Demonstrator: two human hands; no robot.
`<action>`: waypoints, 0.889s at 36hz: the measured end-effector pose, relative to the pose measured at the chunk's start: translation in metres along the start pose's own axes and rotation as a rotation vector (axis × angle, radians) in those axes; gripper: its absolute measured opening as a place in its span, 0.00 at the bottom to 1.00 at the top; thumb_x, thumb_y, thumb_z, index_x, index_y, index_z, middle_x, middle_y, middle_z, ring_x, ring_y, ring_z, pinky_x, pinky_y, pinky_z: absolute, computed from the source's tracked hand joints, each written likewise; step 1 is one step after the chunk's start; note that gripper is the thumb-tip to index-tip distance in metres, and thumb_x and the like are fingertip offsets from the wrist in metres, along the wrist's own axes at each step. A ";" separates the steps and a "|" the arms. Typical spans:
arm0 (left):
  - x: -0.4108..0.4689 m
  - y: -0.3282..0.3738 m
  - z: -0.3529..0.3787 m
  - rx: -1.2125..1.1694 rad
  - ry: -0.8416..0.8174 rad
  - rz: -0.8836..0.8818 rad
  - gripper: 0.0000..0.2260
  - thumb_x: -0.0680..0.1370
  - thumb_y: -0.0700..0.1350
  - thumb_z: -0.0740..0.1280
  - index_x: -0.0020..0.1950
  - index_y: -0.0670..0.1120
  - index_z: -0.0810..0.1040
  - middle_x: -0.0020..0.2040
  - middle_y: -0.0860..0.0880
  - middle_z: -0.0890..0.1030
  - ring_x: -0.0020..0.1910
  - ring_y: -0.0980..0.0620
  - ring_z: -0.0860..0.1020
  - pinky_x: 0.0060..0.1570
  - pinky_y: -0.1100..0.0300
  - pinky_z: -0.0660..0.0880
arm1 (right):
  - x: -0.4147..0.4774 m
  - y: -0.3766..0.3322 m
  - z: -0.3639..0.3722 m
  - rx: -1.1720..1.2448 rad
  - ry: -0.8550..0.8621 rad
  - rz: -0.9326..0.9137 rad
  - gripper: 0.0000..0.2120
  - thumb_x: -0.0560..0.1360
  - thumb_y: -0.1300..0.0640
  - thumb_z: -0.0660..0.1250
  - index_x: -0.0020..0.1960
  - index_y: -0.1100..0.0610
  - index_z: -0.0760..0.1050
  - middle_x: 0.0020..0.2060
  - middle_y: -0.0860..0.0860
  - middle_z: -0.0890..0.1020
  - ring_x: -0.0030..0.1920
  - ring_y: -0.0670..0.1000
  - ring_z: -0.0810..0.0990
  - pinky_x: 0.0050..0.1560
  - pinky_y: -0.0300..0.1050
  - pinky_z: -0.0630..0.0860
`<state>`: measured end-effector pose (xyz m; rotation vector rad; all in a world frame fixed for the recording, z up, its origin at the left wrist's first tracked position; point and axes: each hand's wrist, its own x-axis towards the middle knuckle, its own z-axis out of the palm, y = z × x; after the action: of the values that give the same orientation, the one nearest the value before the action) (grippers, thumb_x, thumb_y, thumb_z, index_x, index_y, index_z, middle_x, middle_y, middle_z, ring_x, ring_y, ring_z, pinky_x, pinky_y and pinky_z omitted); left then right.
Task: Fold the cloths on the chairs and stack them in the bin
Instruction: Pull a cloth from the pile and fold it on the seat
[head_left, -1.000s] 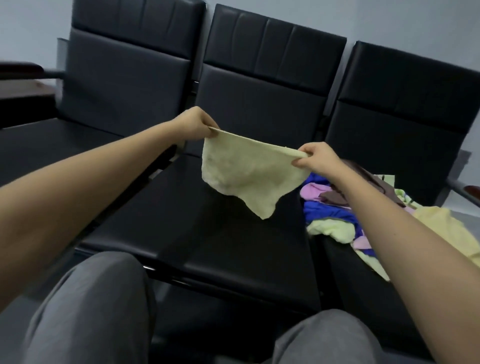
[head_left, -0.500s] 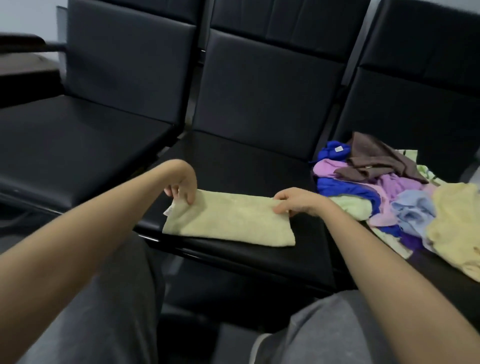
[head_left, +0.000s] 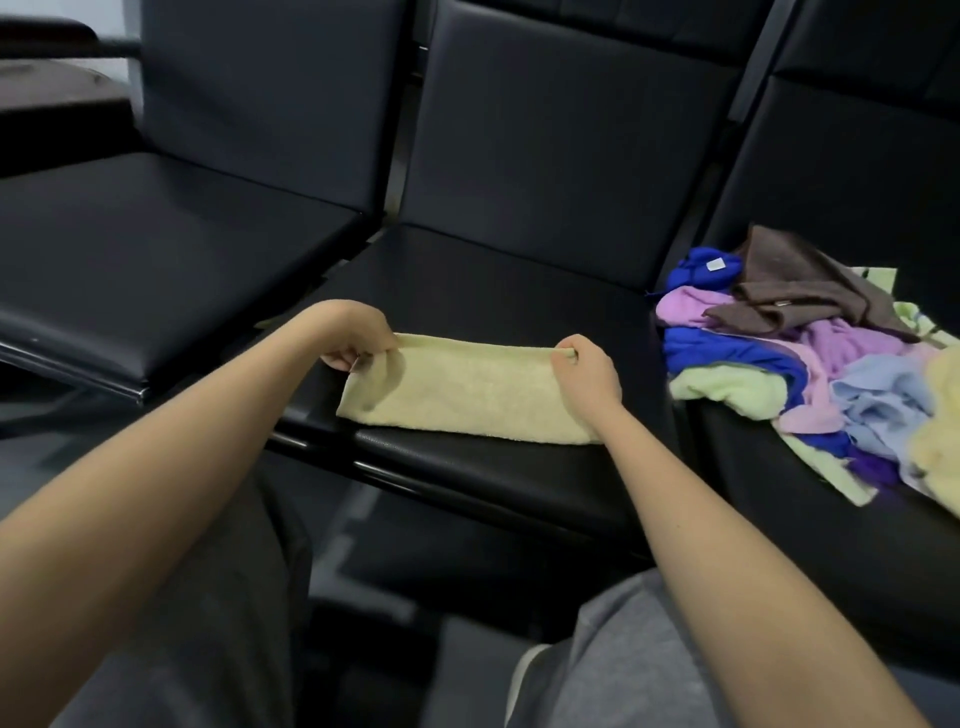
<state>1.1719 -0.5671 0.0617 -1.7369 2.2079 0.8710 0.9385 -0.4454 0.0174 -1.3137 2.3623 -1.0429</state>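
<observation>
A pale yellow cloth (head_left: 467, 392) lies folded into a long strip on the front of the middle black chair seat (head_left: 493, 291). My left hand (head_left: 353, 332) pinches its far left corner. My right hand (head_left: 587, 369) pinches its far right corner. Both corners are lifted slightly off the seat. A heap of unfolded cloths (head_left: 810, 353) in blue, purple, brown, green and light blue covers the right chair seat. No bin is in view.
Three black padded chairs stand in a row; the left chair seat (head_left: 156, 244) holds nothing. A dark armrest and a brown surface (head_left: 52, 98) are at the far left. My grey-trousered knees fill the bottom edge.
The cloth went from hanging in the air between my hands to lying folded on the middle seat. Both hands now grip its far corners, and the camera has tilted down.
</observation>
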 end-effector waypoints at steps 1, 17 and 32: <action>0.000 0.001 0.001 0.009 0.015 0.002 0.11 0.80 0.45 0.55 0.48 0.42 0.74 0.34 0.47 0.72 0.29 0.52 0.70 0.28 0.63 0.68 | 0.000 -0.002 0.001 -0.020 0.011 -0.012 0.08 0.78 0.57 0.56 0.50 0.54 0.74 0.43 0.47 0.77 0.44 0.50 0.74 0.41 0.45 0.69; 0.002 0.038 0.044 0.468 0.119 0.863 0.21 0.81 0.54 0.53 0.75 0.57 0.60 0.76 0.54 0.60 0.76 0.52 0.54 0.73 0.53 0.48 | -0.002 -0.020 -0.003 -0.229 -0.032 -0.100 0.20 0.80 0.58 0.56 0.72 0.57 0.61 0.67 0.56 0.62 0.64 0.57 0.68 0.64 0.50 0.67; 0.022 0.074 0.048 -0.421 0.027 0.167 0.26 0.81 0.51 0.55 0.78 0.52 0.52 0.77 0.43 0.53 0.75 0.44 0.54 0.73 0.47 0.54 | -0.011 -0.032 -0.009 -0.402 -0.424 -0.309 0.25 0.75 0.61 0.60 0.70 0.50 0.63 0.69 0.53 0.60 0.67 0.56 0.63 0.67 0.50 0.62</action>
<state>1.0872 -0.5485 0.0358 -1.7489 2.3394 1.4491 0.9604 -0.4435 0.0439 -1.8680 2.1438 -0.2974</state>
